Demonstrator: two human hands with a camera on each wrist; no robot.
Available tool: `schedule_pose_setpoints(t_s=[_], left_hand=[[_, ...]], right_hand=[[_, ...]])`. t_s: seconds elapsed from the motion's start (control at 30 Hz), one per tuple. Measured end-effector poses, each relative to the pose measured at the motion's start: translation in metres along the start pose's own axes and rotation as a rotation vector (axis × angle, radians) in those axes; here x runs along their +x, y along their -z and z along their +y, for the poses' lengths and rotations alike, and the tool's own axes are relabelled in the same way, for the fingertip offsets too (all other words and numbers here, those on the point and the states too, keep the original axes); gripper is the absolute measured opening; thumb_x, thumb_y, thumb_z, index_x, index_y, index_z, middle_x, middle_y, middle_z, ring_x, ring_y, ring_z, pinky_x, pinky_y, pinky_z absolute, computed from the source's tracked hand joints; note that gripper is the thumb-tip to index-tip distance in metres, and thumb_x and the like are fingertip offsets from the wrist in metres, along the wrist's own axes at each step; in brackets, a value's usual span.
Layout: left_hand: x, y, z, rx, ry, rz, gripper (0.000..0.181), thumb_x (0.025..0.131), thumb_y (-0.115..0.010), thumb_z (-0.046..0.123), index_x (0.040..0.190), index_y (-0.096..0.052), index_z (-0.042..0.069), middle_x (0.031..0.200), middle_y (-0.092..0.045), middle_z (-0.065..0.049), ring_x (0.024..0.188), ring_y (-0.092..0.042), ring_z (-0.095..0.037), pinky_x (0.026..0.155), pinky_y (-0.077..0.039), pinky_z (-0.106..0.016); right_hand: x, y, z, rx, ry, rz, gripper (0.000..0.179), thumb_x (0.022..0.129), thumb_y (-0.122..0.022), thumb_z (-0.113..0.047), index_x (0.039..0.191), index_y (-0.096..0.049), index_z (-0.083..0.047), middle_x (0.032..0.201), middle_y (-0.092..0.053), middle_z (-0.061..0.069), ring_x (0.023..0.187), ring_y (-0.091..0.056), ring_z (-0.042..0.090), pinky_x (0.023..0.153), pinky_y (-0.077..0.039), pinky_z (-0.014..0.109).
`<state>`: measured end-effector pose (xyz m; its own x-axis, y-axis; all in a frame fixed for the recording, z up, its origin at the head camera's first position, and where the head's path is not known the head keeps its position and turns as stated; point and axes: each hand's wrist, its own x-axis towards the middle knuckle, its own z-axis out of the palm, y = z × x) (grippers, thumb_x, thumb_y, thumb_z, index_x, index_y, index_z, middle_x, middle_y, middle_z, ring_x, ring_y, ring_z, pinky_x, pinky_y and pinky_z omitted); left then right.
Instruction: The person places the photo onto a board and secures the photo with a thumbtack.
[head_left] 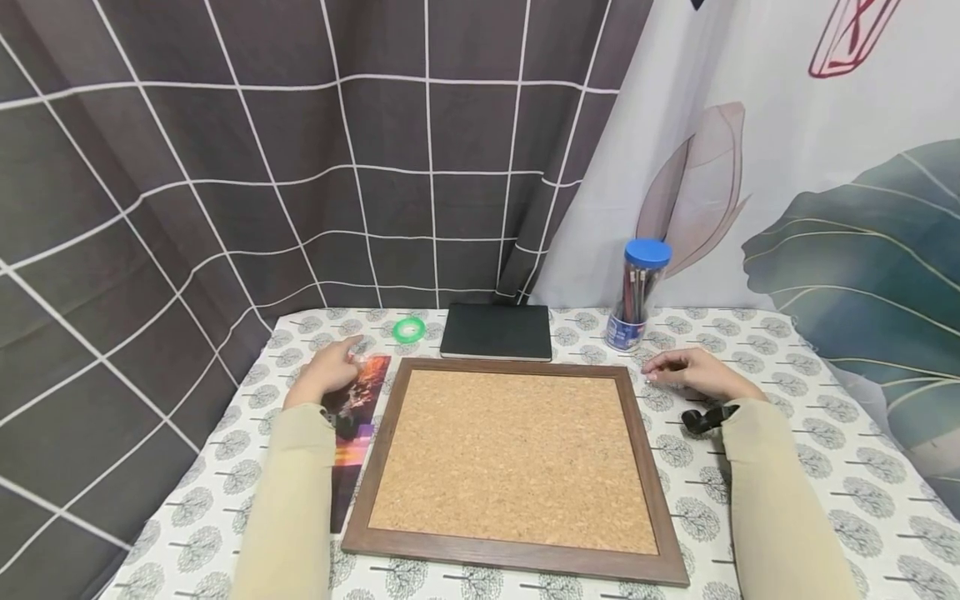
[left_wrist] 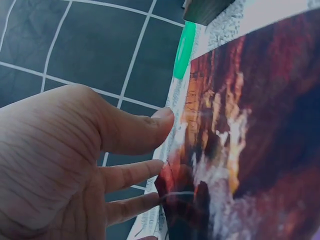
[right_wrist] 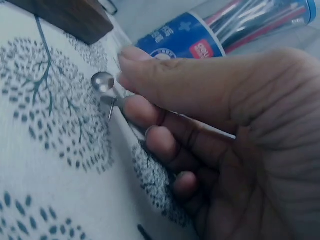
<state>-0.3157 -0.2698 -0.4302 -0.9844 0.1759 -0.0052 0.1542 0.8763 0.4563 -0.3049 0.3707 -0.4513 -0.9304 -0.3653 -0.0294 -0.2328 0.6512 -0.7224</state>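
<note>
At the upper left corner of a glossy red-orange photo (left_wrist: 215, 125), my left hand (head_left: 330, 372) reaches with thumb and fingers extended, the fingertips right at the photo's edge. A second print with a purple and orange sky (head_left: 352, 450) lies nearer me, partly hidden by the sleeve. My right hand (head_left: 697, 372) hovers low over the cloth right of the corkboard, fingers loosely bent and thumb apart. Clear round-headed thumbtacks (right_wrist: 103, 82) lie just beyond its fingertips, one showing its metal pin. The wood-framed corkboard (head_left: 517, 458) lies flat between both hands.
Behind the corkboard lies a black notebook (head_left: 495, 332), with a green tape roll (head_left: 408, 330) to its left. A pencil jar with a blue lid (head_left: 636, 296) stands at the back right. A dark grid curtain (head_left: 382, 200) hangs beyond the tree-patterned cloth (head_left: 847, 492).
</note>
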Motion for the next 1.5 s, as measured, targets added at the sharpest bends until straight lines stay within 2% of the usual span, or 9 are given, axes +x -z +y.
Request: schedule_pose_setpoints(t_s=[0.1,0.3,0.43,0.63,0.77,1.0,1.17,1.3,1.5], left_hand=[[0.001,0.000,-0.002,0.017,0.001,0.005,0.075,0.082,-0.063,0.009,0.152,-0.038,0.002,0.089,-0.058,-0.013,0.106,-0.055,-0.041,0.100,-0.041,-0.066],[-0.001,-0.002,-0.004,0.037,0.031,0.037,0.073,0.082,-0.069,0.013,0.150,-0.045,0.008,0.107,-0.059,-0.019,0.114,-0.051,-0.044,0.094,-0.040,-0.071],[-0.001,-0.004,-0.005,0.035,0.030,0.056,0.070,0.081,-0.070,0.013,0.147,-0.048,0.004,0.105,-0.058,-0.020,0.110,-0.051,-0.045,0.093,-0.044,-0.064],[-0.003,-0.003,-0.007,-0.022,0.064,0.059,0.068,0.085,-0.072,0.019,0.144,-0.046,-0.004,0.127,-0.051,-0.032,0.124,-0.043,-0.053,0.105,-0.036,-0.065],[-0.004,-0.002,-0.007,-0.085,0.086,0.070,0.066,0.085,-0.071,0.013,0.141,-0.045,-0.010,0.129,-0.053,-0.035,0.123,-0.047,-0.052,0.108,-0.037,-0.062],[-0.007,0.003,-0.008,-0.136,0.107,0.120,0.041,0.087,-0.067,0.006,0.123,-0.059,-0.011,0.112,-0.063,-0.031,0.102,-0.059,-0.044,0.094,-0.048,-0.056],[-0.008,0.008,-0.006,-0.124,0.108,0.161,0.028,0.082,-0.066,0.002,0.109,-0.066,-0.007,0.100,-0.066,-0.025,0.090,-0.059,-0.038,0.086,-0.050,-0.052],[-0.010,0.015,-0.004,-0.141,0.098,0.192,0.020,0.085,-0.070,0.007,0.102,-0.067,-0.004,0.097,-0.068,-0.022,0.090,-0.061,-0.038,0.086,-0.050,-0.053],[-0.015,0.028,0.002,-0.190,0.098,0.241,0.027,0.090,-0.074,0.016,0.107,-0.067,-0.004,0.102,-0.069,-0.023,0.095,-0.064,-0.038,0.090,-0.050,-0.052]], right_hand=[[-0.001,0.000,0.001,0.044,0.007,-0.035,0.027,0.091,-0.075,-0.025,0.114,-0.074,-0.010,0.112,-0.072,0.007,0.092,-0.063,0.011,0.081,-0.049,0.023],[0.002,-0.002,0.000,0.024,0.048,-0.042,0.021,0.090,-0.077,-0.023,0.105,-0.074,-0.009,0.101,-0.073,0.005,0.084,-0.060,0.011,0.075,-0.047,0.024],[0.002,-0.005,0.000,0.008,0.060,-0.028,0.015,0.089,-0.078,-0.020,0.099,-0.075,-0.010,0.096,-0.073,0.003,0.082,-0.059,0.010,0.075,-0.046,0.023],[0.003,-0.007,-0.001,-0.001,0.066,-0.009,0.013,0.089,-0.078,-0.020,0.098,-0.075,-0.011,0.094,-0.073,0.002,0.082,-0.060,0.011,0.077,-0.046,0.023],[0.003,-0.008,0.001,0.009,0.054,0.005,0.014,0.090,-0.077,-0.022,0.098,-0.075,-0.011,0.093,-0.073,0.003,0.079,-0.060,0.012,0.074,-0.048,0.025],[0.006,-0.009,0.007,-0.035,0.089,0.077,0.010,0.093,-0.074,-0.024,0.099,-0.076,-0.015,0.099,-0.074,0.001,0.091,-0.065,0.011,0.083,-0.048,0.021],[0.006,-0.013,0.009,-0.008,0.054,0.126,0.016,0.093,-0.074,-0.029,0.100,-0.076,-0.015,0.099,-0.074,0.002,0.089,-0.065,0.013,0.079,-0.050,0.023],[0.008,-0.017,0.012,0.018,0.018,0.170,0.021,0.091,-0.076,-0.034,0.099,-0.077,-0.015,0.098,-0.075,0.002,0.085,-0.064,0.014,0.074,-0.050,0.024],[0.009,-0.019,0.012,0.011,-0.004,0.237,0.027,0.088,-0.078,-0.040,0.097,-0.078,-0.014,0.097,-0.075,0.002,0.084,-0.064,0.013,0.074,-0.048,0.021]])
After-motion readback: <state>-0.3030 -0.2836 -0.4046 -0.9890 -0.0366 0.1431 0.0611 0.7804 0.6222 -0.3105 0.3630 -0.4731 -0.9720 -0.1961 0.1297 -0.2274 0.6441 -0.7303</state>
